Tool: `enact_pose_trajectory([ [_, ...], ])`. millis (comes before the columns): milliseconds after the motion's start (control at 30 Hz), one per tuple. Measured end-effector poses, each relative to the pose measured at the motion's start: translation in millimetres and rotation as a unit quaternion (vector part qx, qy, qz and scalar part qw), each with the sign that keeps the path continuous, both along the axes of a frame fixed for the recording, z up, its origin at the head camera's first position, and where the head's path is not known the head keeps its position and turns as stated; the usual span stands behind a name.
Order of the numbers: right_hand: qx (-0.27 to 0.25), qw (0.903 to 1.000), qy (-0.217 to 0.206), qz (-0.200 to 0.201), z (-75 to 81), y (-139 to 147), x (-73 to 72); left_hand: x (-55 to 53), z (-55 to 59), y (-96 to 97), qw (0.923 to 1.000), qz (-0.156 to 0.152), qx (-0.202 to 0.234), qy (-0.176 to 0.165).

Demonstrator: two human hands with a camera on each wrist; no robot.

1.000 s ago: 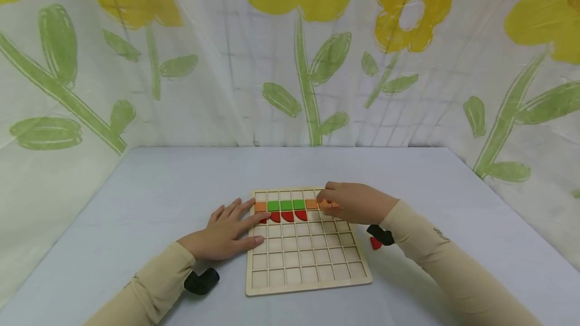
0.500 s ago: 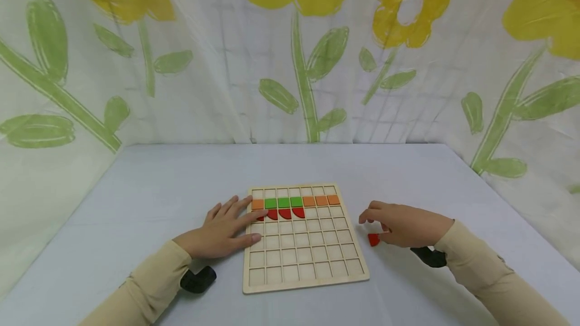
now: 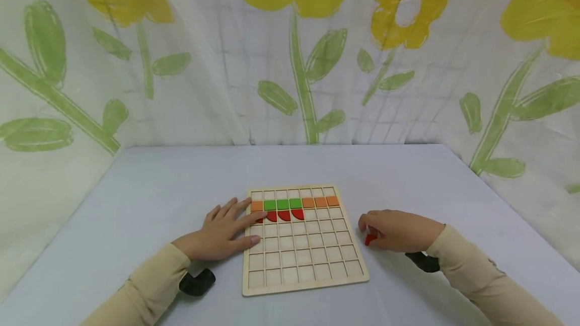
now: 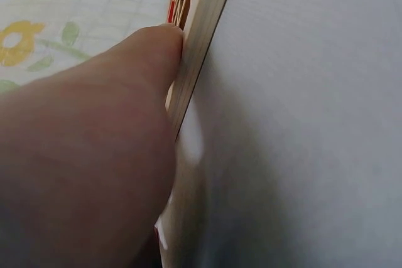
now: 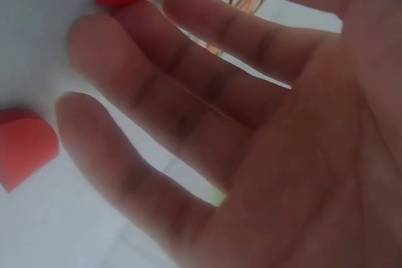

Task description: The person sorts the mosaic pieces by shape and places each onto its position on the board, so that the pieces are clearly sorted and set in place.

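Observation:
A wooden grid board (image 3: 305, 288) lies on the table, with orange square tiles (image 3: 320, 202) and green square tiles (image 3: 283, 205) in one row. Below them sit red quarter-circle tiles (image 3: 284, 215), one partly covered by a finger. My left hand (image 3: 222, 235) rests on the board's left edge with fingers spread; its thumb touches the rim in the left wrist view. Right of the board, my right hand (image 3: 399, 230) pinches a loose red tile (image 3: 370, 239) between thumb and fingertips at the table. The right wrist view shows a second red tile (image 5: 26, 149) beside the fingers.
A white cloth covers the table (image 3: 181, 175). Behind it hangs a curtain (image 3: 208, 89) printed with yellow flowers. Dark wrist cameras sit under both wrists, the left one (image 3: 197, 282) close to the tabletop.
My right hand has left the board's upper right, moved right and down to the table, and taken hold of a red tile. My left hand has stayed on the board.

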State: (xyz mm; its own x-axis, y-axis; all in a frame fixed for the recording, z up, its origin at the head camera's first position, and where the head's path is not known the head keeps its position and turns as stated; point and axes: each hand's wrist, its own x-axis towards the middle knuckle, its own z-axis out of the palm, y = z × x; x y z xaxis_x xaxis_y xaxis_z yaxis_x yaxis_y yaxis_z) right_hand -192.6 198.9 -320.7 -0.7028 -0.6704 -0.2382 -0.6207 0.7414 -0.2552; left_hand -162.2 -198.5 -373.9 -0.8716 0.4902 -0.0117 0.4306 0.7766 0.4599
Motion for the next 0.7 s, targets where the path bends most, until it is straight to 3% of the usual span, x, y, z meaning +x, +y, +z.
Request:
enact_pose_trajectory([
  [233, -0.012, 0.9987, 0.043, 0.025, -6.1, -3.7, -2.8, -0.6, -5.9, -0.8, 0.9999, 0.002, -0.008, 0.009],
  [500, -0.011, 0.9999, 0.001, -0.003, -4.0, -5.9, -5.0, -0.1, -1.5, -1.0, 0.9999, 0.000, -0.014, -0.001],
  [700, -0.011, 0.9999, 0.008, 0.002, -4.5, -5.3, -5.1, 0.6, -1.1, 0.2, 0.9999, 0.002, -0.014, -0.004],
])
